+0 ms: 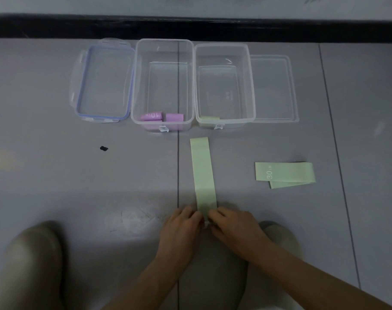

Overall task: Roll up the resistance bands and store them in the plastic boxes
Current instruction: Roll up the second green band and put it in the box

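Start of a roll on the green resistance band (202, 175), which lies flat on the floor (78, 186), running lengthwise away from the person toward the right plastic box (223, 44). The left hand (181, 227) and right hand (233, 227) meet at its near end, fingers curled and pinching that end from either side. For a tight roll, the first turn should probably be small and square to the band's long edges. Both hands should then advance evenly so the coil does not cone to one side. The right plastic box appears to hold one green roll (210, 118), and the left plastic box (163, 41) holds two purple rolls (151, 116). A second green band (284, 174), folded and marked 30 LB, lies well apart to the right.
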`<move>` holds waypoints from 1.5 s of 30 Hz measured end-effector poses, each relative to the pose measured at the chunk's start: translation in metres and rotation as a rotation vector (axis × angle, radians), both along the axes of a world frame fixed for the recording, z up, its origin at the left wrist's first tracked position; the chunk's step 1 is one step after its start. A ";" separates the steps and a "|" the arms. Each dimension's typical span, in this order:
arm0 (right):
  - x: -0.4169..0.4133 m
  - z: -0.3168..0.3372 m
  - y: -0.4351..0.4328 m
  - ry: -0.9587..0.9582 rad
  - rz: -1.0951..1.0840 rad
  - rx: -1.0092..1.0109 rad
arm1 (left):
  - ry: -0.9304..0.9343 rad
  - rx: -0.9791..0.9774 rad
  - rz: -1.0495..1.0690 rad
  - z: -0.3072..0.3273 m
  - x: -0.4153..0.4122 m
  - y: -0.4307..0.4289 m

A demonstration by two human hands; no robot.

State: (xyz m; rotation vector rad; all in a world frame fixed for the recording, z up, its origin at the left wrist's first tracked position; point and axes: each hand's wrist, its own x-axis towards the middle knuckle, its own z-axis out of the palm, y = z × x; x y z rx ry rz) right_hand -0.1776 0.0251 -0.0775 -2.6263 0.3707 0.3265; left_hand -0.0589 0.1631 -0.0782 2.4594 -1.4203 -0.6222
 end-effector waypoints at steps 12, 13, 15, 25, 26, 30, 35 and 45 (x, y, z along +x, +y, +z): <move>-0.007 -0.013 0.003 -0.026 -0.155 0.002 | 0.041 -0.060 0.018 -0.006 0.002 0.002; -0.007 -0.012 0.004 -0.010 -0.168 0.021 | 0.052 -0.071 0.013 -0.007 0.004 0.004; -0.006 -0.011 0.004 0.024 -0.185 0.057 | 0.057 -0.072 -0.017 -0.008 0.008 0.007; -0.002 -0.010 0.007 0.015 -0.262 0.125 | 0.079 -0.059 -0.031 -0.006 0.020 -0.001; -0.001 -0.009 0.008 0.010 -0.263 0.139 | 0.093 -0.060 -0.019 -0.006 0.020 -0.002; 0.000 -0.006 0.007 0.014 -0.191 0.090 | 0.122 -0.076 0.057 0.000 0.017 -0.005; 0.005 -0.003 0.001 -0.010 -0.071 -0.024 | 0.212 -0.097 0.200 -0.002 0.011 -0.003; 0.009 -0.004 -0.004 0.040 -0.124 -0.023 | 0.036 -0.100 0.018 -0.007 0.008 -0.007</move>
